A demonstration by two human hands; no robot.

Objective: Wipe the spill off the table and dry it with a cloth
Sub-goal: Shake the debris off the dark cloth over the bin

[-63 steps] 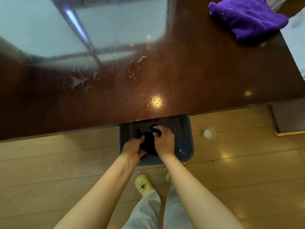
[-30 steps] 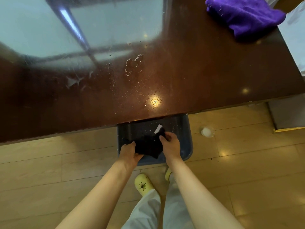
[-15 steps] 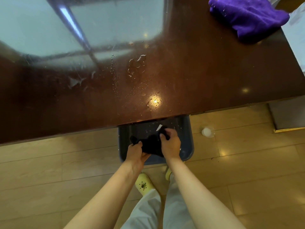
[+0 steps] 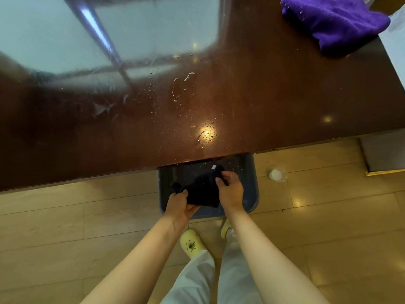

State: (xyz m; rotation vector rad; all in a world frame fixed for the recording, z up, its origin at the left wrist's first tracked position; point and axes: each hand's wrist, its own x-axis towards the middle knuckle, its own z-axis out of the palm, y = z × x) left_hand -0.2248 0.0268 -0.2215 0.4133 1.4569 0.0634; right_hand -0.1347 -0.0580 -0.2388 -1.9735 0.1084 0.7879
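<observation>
Glossy dark brown wooden surface (image 4: pixel 274 102) across the upper view, window glare on its left part, droplets and small puddles of spilled water (image 4: pixel 183 88) still scattered from the middle toward the near edge. Below that near edge, on the pale wood-plank floor, a dark blue plastic bin (image 4: pixel 251 189) with wet flecks on its inner wall. Over the bin, a small dark, nearly black cloth (image 4: pixel 202 191), now pulled out longer between both hands rather than bunched tight as a couple of seconds back, its white tag showing at the far end. Left hand (image 4: pixel 179 205) clamped on the near end, right hand (image 4: pixel 230 189) pinching the far end by the tag. Probably wringing done or nearly so, cloth being opened for another pass. Spill not yet cleared, so wiping likely still to resume. Fluffy purple towel (image 4: pixel 335 25) lying untouched at the far right corner of the surface, well apart from the wet patch, presumably kept for drying. Small clear cup (image 4: pixel 276 174) on the floor just right of the bin.
</observation>
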